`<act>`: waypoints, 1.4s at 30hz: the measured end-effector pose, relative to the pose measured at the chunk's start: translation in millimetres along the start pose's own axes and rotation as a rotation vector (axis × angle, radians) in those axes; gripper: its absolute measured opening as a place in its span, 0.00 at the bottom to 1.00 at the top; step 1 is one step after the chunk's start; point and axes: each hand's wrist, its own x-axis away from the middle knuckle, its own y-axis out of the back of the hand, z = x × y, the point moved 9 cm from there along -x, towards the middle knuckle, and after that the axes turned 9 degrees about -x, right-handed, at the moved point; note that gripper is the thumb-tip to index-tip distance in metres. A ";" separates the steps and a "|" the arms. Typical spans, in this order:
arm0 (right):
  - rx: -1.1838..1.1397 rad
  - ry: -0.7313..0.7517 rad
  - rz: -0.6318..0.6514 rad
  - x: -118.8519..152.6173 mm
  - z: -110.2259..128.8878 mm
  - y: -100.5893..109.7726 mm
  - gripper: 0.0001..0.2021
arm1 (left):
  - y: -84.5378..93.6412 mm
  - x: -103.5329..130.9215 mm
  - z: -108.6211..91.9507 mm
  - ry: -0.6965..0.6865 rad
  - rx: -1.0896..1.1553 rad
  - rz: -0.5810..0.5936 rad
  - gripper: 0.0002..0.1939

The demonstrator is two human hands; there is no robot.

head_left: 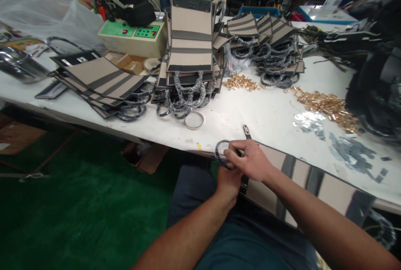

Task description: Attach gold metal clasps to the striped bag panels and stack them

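A striped beige and grey bag panel [302, 178] lies over my lap and the table's front edge. At its near left end, a plastic-wrapped handle [220, 153] loops out past my fingers. My left hand [230, 184] is closed on that end of the panel from below, its fingers partly hidden. Just above it, my right hand [252, 161] is curled with thumb and fingers together at the handle's base; what it pinches is hidden. A dark strap tab with a metal fitting [246, 130] sticks out beyond my right hand.
Stacks of similar panels with wrapped handles [191, 57] stand at the table's back, with another stack [106, 82] at left. Gold metal pieces [326, 105], silver plates [308, 123] and grey pieces [351, 151] lie at right. A tape ring [194, 120] sits near the front edge.
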 end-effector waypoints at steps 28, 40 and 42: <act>0.202 0.154 -0.492 75.8 -18.6 79.8 0.18 | 4.7 4.2 13.6 0.148 -0.051 0.081 0.15; 0.807 -0.063 -0.402 61.4 -72.9 88.0 0.10 | 50.8 31.4 -45.9 -0.274 -0.387 0.015 0.26; 0.790 -0.058 -0.404 60.1 -72.8 89.7 0.10 | 66.7 54.7 -86.9 -0.630 -0.682 -0.203 0.24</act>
